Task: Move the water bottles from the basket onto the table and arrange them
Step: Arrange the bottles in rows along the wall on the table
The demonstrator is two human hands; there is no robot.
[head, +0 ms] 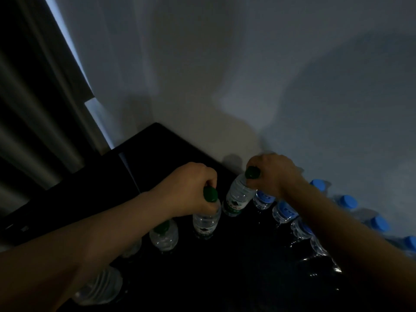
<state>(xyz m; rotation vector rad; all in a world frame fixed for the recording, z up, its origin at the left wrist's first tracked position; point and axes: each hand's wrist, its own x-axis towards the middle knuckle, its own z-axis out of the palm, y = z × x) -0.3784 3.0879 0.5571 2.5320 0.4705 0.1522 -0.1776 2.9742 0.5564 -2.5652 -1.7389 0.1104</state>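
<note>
Bottles in both fists: a clear plastic water bottle with a dark green screw cap [206,221] stands upright under the left hand [186,188], whose fingers curl tight round the neck with the cap poking out beside the thumb. A second green-capped clear bottle [238,197] leans from the right hand [274,174], which pinches it at the cap, so the body slants down and to the left of the grip. Both bottles hang below their hands, held from the top. That hold probably lets each be lowered into a narrow slot without knuckles knocking its neighbours. Whether either base touches the glossy black table [236,273] cannot be told in the dim light.

The two held bottles sit near the far edge of the table, close to each other but apart. Just left of the upright one stands another green-capped bottle [163,235], and a further clear bottle [101,287] shows under the left forearm, suggesting a green row forming on that side. To the right, blue-capped clear bottles [284,211] run in close ranks under and beyond the right forearm, so the sorting appears to go by cap colour and looks well advanced.

No basket shows. A pale grey wall [225,75] rises behind the table, and a dark pleated curtain [33,97] hangs at the left.
</note>
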